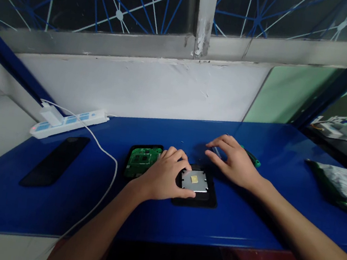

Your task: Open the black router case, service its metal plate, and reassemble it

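Note:
My left hand (169,175) spans the left side of a silver metal plate (198,185), thumb on its near edge and fingers at its far left corner. A yellow square pad (194,179) sits on the plate. Under the plate lies a black cover (211,201). Just left of this hand is a black case with a green circuit board (141,160), partly hidden by my fingers. My right hand (234,161) hovers low over the table, thumb and fingers apart around a small clear item (216,152). Behind it shows a green handle (255,160), mostly covered.
On the blue table (159,223), a dark phone-like slab (54,162) lies at left. A white power strip (70,123) with a plugged-in charger stands at back left, its white cable (113,160) curving forward. A silvery packet (344,188) rests at right.

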Available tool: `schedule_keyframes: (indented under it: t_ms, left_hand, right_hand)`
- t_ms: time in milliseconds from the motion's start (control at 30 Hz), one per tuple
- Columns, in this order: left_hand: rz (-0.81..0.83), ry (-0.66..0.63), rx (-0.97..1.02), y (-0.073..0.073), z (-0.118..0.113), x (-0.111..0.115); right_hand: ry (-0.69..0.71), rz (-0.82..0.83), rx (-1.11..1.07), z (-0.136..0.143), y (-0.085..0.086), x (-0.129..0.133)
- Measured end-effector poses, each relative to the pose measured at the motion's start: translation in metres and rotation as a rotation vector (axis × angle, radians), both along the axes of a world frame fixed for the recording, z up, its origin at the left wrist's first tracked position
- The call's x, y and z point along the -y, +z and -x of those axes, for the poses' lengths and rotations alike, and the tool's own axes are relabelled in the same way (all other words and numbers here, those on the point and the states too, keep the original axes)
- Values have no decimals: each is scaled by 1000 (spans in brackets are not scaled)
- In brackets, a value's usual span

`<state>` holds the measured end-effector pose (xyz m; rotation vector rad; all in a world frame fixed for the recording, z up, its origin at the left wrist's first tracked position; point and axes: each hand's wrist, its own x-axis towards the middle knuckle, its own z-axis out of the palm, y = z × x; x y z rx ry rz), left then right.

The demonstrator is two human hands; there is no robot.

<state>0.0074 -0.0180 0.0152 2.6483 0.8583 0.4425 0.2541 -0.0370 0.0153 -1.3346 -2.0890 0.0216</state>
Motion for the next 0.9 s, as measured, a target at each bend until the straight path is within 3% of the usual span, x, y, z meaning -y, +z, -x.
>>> schedule_keyframes:
  t_ms: [600, 900]
  left_hand:
    - [-64, -1, -34, -2, 0, 0]
    - [-77, -23, -6, -2, 2, 1]
  right_hand:
    - [-55, 33, -12, -3, -7, -5]
    - [-211, 48, 92, -11, -23, -14]
